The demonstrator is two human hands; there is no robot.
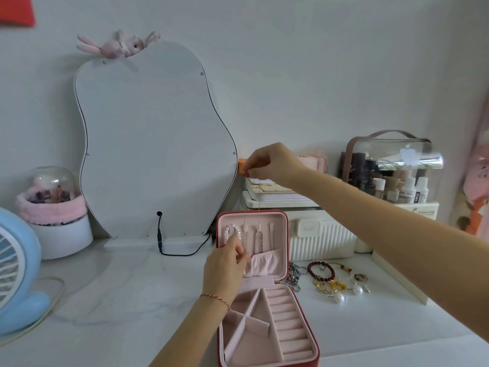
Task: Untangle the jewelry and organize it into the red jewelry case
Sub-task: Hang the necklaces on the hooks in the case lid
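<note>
Right hand (270, 162) pinching a thin chain (259, 197) taut above the open red case (287, 234).

Left hand (225, 268) is pinching the chain's lower end at the lid's pink pocket (264, 263), fingers curled beside the pearl bracelet (229, 231) hanging there. The case is standing open on the white table (119, 287), its tray holding nothing visible. Tangled jewelry (330, 280) is lying just right of the case.

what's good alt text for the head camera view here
A person's right hand pinches a thin chain necklace held up over an open red jewelry case with pink lining, while the left hand works at the lid's hooks. More tangled jewelry lies on the white table beside it.
</note>
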